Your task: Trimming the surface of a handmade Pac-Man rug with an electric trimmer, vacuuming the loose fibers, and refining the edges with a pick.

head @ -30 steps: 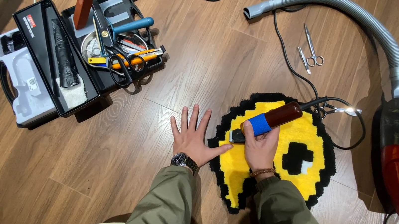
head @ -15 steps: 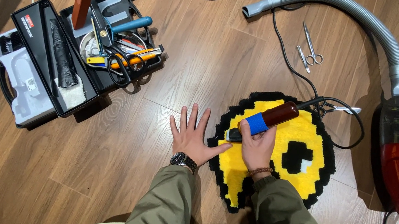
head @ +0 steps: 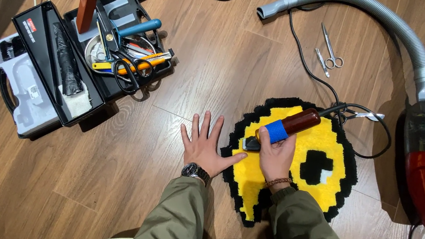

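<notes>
Evidently trimming is in hand: the right hand [head: 276, 156] grips the corded clipper [head: 283, 128] at the left edge of the yellow-and-black rug [head: 293, 161] on the floor, while the left hand [head: 205, 148], spread flat, touches that edge; the next move calls for steady, shallow guiding.

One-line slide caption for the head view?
Right hand runs corded trimmer over yellow-black tufted rug; left hand flat on floor.
</notes>
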